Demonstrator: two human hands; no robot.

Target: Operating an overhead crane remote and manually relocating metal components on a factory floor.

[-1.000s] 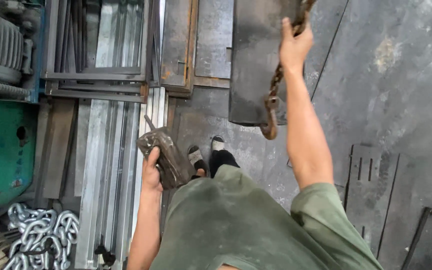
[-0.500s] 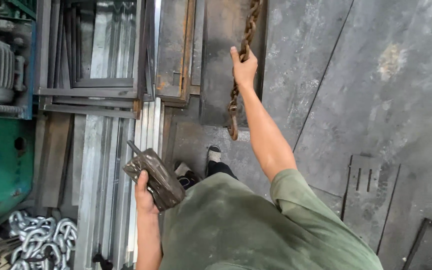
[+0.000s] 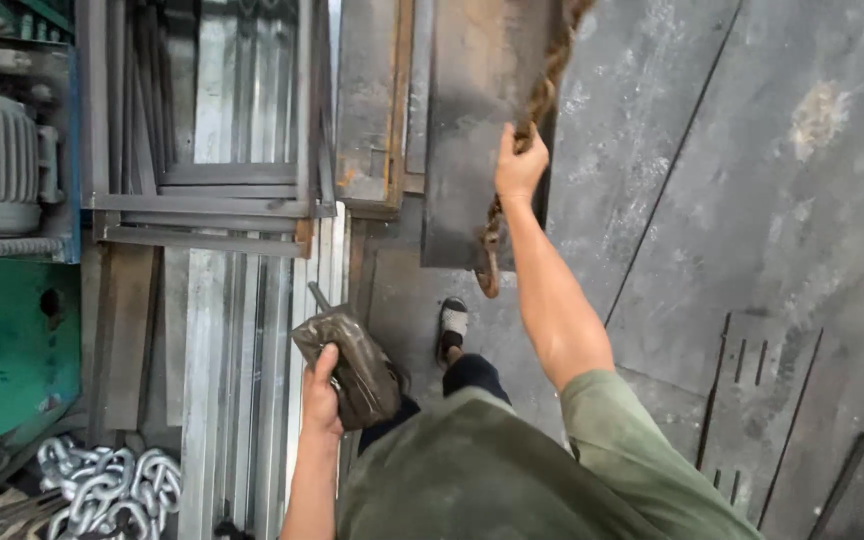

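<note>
Head view: my right hand (image 3: 520, 165) is clamped round the rusty chain (image 3: 542, 95) hanging in front of the dark steel plate (image 3: 472, 130); my left hand (image 3: 320, 395) grips a grimy control box (image 3: 347, 365) below the plate; hoisting looks barely begun; since half a second ago the plate has shifted leftward in view.

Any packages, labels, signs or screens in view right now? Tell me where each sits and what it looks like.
No labels, signs or screens show.
Nearest to a package: a dark, plastic-wrapped boxy control held in the left hand, low centre; what the wrap covers cannot be told.
The right hand grips a rusty brown chain, upper centre.
</note>
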